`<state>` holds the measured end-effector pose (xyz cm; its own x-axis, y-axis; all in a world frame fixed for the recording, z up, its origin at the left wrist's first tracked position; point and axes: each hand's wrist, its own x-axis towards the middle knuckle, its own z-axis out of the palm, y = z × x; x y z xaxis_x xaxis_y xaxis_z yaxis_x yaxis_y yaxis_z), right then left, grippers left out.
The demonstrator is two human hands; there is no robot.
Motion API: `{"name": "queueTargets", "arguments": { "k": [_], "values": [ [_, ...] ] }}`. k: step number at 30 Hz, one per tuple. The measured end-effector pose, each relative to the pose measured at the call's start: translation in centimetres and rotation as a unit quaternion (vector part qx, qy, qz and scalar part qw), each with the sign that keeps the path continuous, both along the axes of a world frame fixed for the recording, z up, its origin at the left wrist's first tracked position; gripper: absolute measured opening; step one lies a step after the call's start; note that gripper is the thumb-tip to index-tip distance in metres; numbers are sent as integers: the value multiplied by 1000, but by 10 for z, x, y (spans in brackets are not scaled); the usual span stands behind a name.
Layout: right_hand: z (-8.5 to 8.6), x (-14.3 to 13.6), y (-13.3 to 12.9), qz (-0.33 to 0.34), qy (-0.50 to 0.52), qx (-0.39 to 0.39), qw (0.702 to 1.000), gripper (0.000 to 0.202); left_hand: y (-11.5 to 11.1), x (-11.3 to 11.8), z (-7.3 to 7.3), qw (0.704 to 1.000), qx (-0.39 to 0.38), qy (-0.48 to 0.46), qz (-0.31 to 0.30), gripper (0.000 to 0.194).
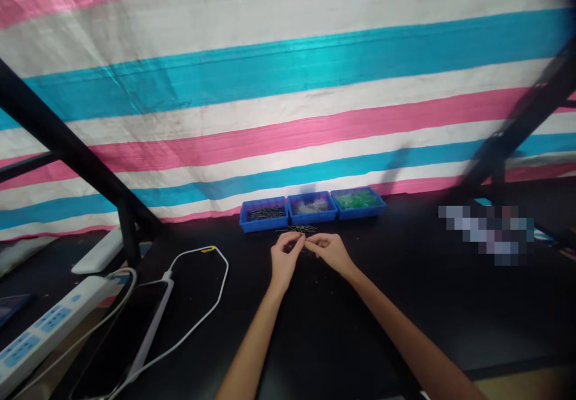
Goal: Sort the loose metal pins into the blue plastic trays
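My left hand (286,256) and my right hand (330,250) meet fingertip to fingertip over the black table. Both are closed in a pinch, and whatever sits between the fingers is too small to make out. Just beyond my fingertips lies a loose heap of thin metal pins or screws (297,229). Behind it three blue bins stand in a row. The left bin (263,227) holds dark thin metal pieces (265,213). In the middle bin (314,217) are clear or whitish small pieces (310,206), and the right bin (360,212) contains green translucent pieces (357,200).
To the left lie a phone-like black device (123,334) with a white cable (220,298) looping toward my left forearm, and a white power strip (49,328). Black frame legs (85,166) rise on both sides. A striped sheet (288,118) hangs behind the bins.
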<state>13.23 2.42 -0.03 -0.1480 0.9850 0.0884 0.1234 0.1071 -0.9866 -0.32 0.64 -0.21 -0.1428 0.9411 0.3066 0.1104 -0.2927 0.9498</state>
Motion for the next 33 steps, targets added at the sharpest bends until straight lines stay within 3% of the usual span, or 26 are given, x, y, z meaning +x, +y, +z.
{"name": "queueTargets", "arguments": {
  "k": [4, 7, 11, 13, 16, 18, 23, 28, 33],
  "values": [
    [0, -3, -3, 44, -20, 12, 999, 34, 1, 0, -1, 1000, 12, 3, 10, 20],
    [4, -2, -2, 6, -12, 16, 1000, 33, 3, -3, 1, 999, 28, 27, 23, 20],
    [7, -2, 2, -55, 34, -13, 998, 37, 4, -12, 1, 991, 32, 123, -29, 23],
    [7, -4, 6, -74, 65, -22, 995, 39, 4, -17, -1, 975, 19, 217, -50, 28],
    [6, -7, 14, -74, 94, -14, 993, 39, 4, -28, -3, 924, -3, 379, -55, 36],
    [6, -12, 20, -49, 92, -15, 994, 39, 6, -36, -3, 901, -15, 425, -79, 38],
    [14, -32, 40, 25, 62, -6, 998, 33, 17, -51, -4, 893, -32, 431, -125, 20],
    [33, -54, 57, 50, 88, -2, 995, 28, 19, -50, -8, 904, -16, 413, -110, 16],
    [38, -50, 50, 120, 115, 4, 986, 42, 14, -46, -9, 921, 4, 383, -76, 16]
  ]
}}
